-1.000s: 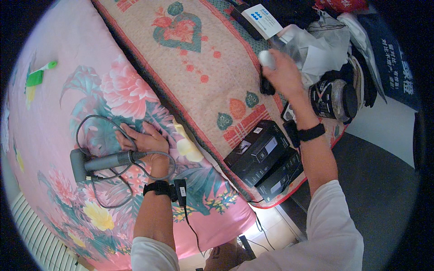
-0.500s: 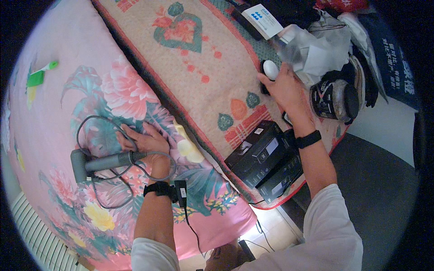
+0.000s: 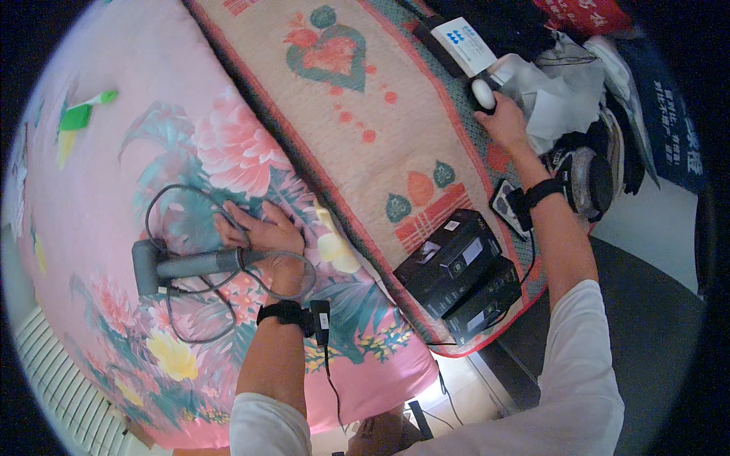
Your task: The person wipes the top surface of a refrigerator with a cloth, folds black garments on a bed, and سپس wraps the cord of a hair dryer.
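My left hand [image 3: 262, 230] lies on the pink floral bedding [image 3: 122, 45], palm down with fingers spread. Beside it rests a grey T-shaped appliance [image 3: 199, 264], much like a hair dryer. Its looped grey cord [image 3: 179, 186] runs across my fingers and wrist. Over at the right edge of the patterned mat, my right hand [image 3: 508, 125] is closed around a small object with a white oval top [image 3: 483, 93] and a dark underside. My fingers partly hide that object, so its kind is unclear. A white box [image 3: 462, 47] with blue marks sits just beyond it.
Black printed boxes [image 3: 456, 266] stand on the beige mat [image 3: 357, 152]. By my right wrist are a white power strip [image 3: 506, 207] and a dark-lidded jar [image 3: 585, 182]. Crumpled clear plastic [image 3: 559, 95] lies farther right. A green brush [image 3: 80, 114] is at far left.
My right hand has carried the white-topped object farther away, closer to the white box. The power strip has come into view by the wrist. My left hand stays on the bedding.
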Available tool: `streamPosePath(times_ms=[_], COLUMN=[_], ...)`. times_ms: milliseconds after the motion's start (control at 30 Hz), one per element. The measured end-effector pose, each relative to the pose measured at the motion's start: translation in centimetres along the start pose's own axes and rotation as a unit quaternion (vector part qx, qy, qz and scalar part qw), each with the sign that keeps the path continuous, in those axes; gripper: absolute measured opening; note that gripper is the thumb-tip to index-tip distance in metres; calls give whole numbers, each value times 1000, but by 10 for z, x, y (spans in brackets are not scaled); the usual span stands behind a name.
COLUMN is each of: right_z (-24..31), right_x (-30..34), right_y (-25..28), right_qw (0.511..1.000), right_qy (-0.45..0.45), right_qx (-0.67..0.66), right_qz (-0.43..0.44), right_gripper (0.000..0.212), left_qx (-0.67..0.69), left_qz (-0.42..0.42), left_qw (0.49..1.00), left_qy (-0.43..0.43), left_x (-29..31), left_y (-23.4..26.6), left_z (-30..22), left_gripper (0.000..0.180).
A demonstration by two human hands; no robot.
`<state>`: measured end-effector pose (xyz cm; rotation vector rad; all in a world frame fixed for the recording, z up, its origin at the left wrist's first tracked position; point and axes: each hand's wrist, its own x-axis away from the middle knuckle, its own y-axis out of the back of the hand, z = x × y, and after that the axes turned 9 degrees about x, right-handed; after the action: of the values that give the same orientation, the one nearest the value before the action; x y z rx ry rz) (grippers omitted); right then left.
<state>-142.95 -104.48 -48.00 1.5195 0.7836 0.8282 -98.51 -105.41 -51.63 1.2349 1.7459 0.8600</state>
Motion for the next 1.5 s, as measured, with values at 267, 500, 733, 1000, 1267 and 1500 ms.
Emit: streamPosePath(times_ms=[267, 500, 733, 1000, 1267, 1500], right_z=[18, 155, 156, 172, 177, 198], right_x=[60, 348, 430, 439, 433, 434], right_y=[60, 81, -4, -27, -29, -49], right_qw=[976, 846, 881, 895, 911, 936], right_qy=[2, 238, 338, 313, 244, 277], right_qx=[50, -378, -250, -117, -76, 10], right_qz=[-214, 290, 217, 296, 324, 217], right_gripper=[53, 13, 37, 73, 89, 46], left_qx=[-10, -4, 0, 35, -32, -160], left_qz=[19, 9, -6, 237, 281, 330], left_qw=[1000, 1000, 1000, 940, 959, 915], left_qy=[11, -2, -17, -243, 14, 169], left_x=[5, 12, 9, 141, 237, 224], left_y=[0, -4, 4, 107, 271, 279], left_z=[-12, -3, -5, 45, 213, 293], left_gripper=[71, 71, 74, 77, 89, 128])
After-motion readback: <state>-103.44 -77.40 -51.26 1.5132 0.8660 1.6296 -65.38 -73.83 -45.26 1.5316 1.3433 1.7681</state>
